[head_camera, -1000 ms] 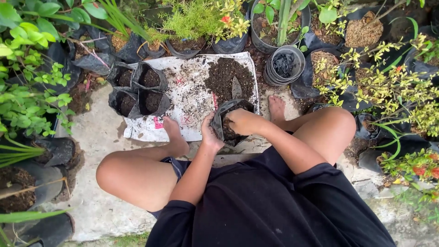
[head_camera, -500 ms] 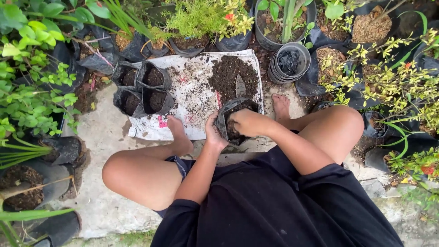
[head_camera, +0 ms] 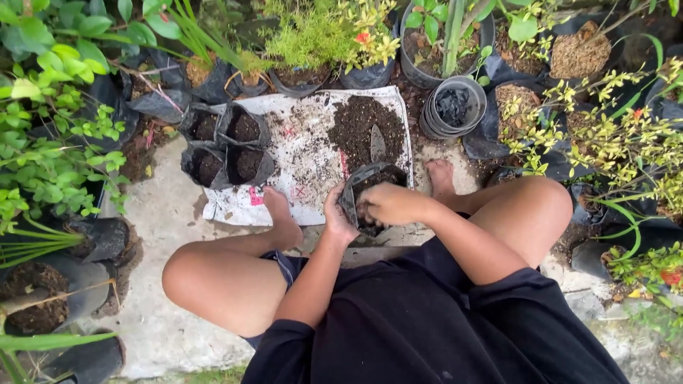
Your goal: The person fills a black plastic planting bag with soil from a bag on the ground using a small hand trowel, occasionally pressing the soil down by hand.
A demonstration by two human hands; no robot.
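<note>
Grow bag [head_camera: 356, 186] between both hands

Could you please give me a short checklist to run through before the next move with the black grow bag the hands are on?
1. Left hand steadying the black grow bag at its side: ok.
2. Right hand over the bag's mouth: ok.
3. Soil level inside the bag: cannot tell, the right hand covers it.
4. Soil pile on the white sheet beside the bag: ok.
5. Trowel lying on the pile: ok.

Bare sack [head_camera: 306, 153] left of soil heap [head_camera: 359, 124]; filled bags [head_camera: 228, 146] flank it
</note>
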